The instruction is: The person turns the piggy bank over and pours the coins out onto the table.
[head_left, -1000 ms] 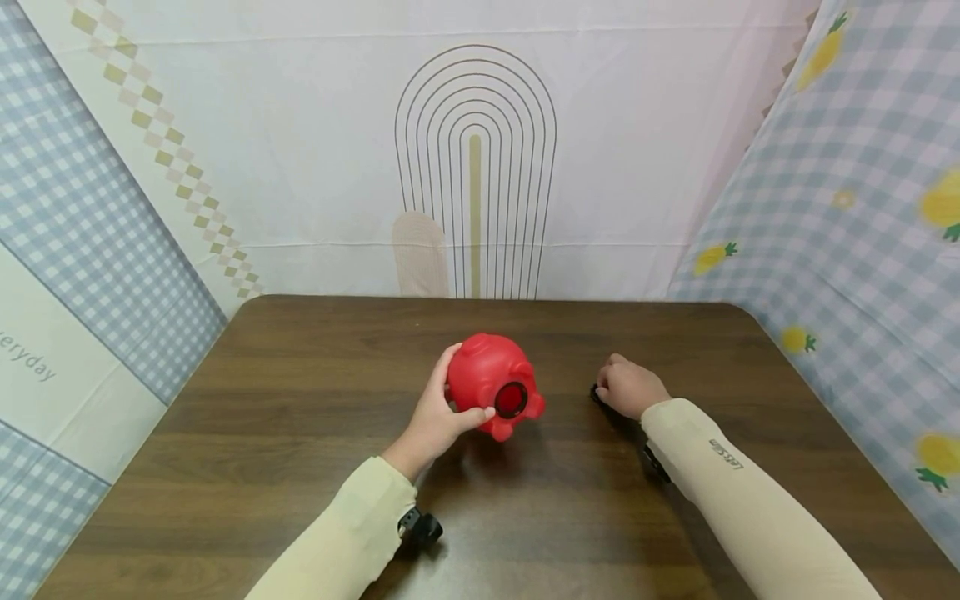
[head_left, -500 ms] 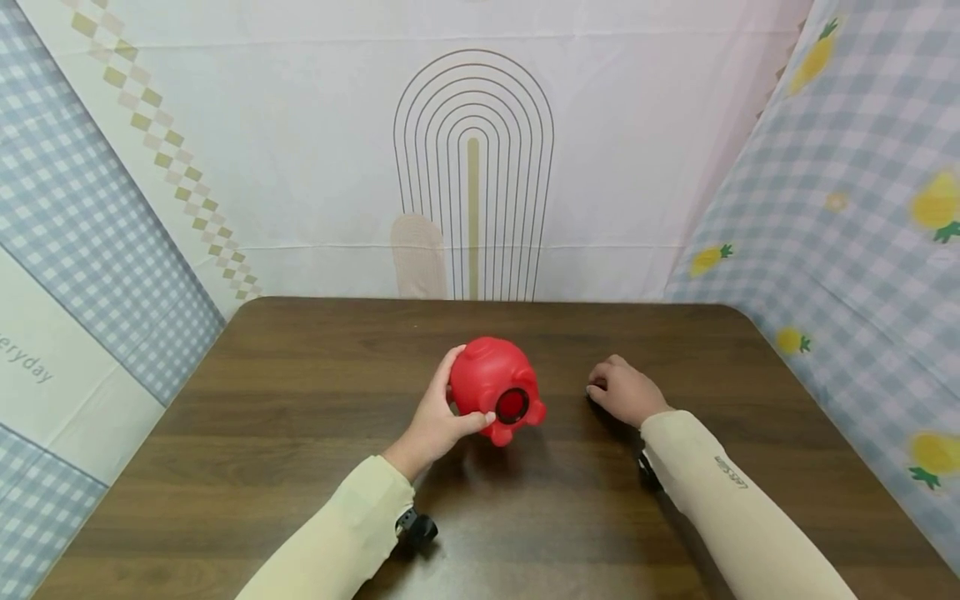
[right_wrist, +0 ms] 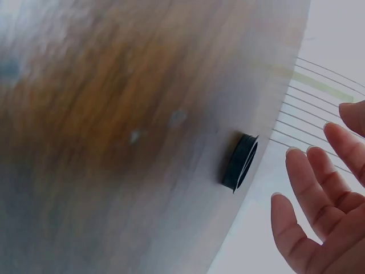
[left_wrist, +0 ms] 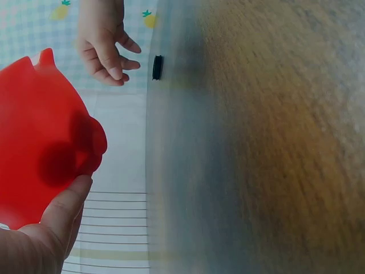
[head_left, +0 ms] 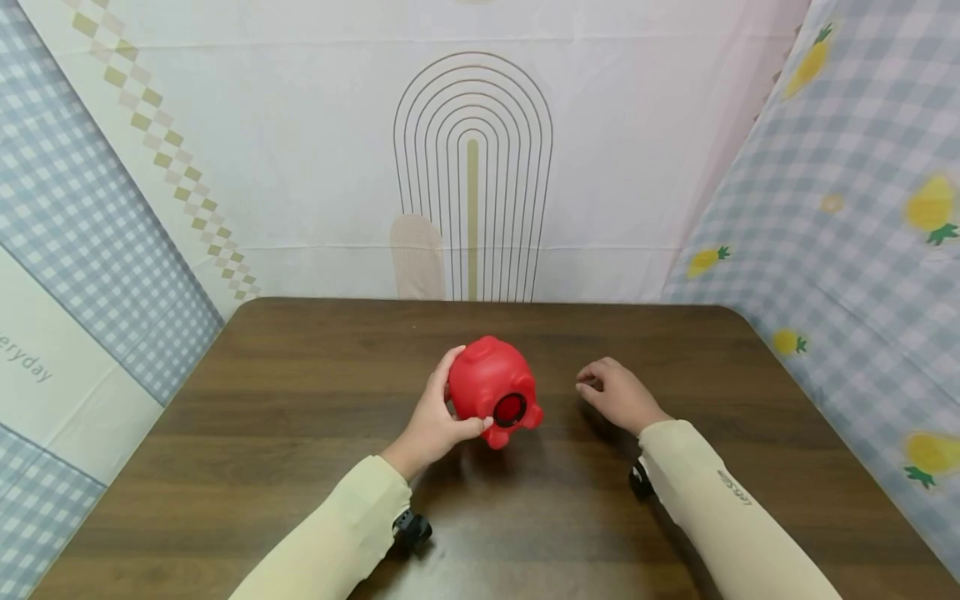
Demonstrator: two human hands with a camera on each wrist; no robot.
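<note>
My left hand grips a red piggy bank, tilted so that the round black-rimmed hole in its underside shows. In the left wrist view the thumb presses the side of the red piggy bank. To the right, my right hand hovers over the table with loosely bent fingers and nothing between them. A round black plug stands on the table beside the right hand's fingers, apart from them. From the head, the right hand hides this plug.
The brown wooden table has rounded far corners. A white cloth with arch lines hangs behind it. Blue checked cloth with yellow pineapples hangs at the right. Small black cameras are strapped at the wrists.
My right hand has let go of the black plug, its fingers have loosened, and it has shifted a little to the left. The left hand keeps holding the piggy bank almost still.
</note>
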